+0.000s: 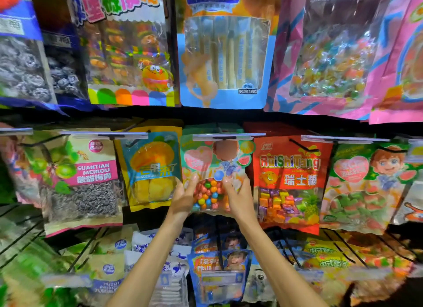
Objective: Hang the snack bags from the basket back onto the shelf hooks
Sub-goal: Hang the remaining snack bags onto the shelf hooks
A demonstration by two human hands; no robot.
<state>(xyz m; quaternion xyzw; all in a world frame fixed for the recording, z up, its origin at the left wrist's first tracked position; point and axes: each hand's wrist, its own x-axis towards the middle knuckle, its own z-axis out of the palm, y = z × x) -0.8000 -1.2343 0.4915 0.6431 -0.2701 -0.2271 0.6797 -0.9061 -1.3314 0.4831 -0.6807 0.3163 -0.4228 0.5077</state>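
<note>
The left hand (183,200) and right hand (240,200) each pinch a side of the candy bag (209,191), which sits between their fingers (191,184).

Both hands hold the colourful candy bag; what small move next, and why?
Probably push the candy bag back along the hook: left hand and right hand grip its sides, its top at the price strip; whether it is threaded is unclear.

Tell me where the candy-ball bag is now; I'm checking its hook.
Centre of the head view, middle row: the left hand and right hand hold the candy-ball bag, between the mango bag and the red RuiShiTang bag.
</note>
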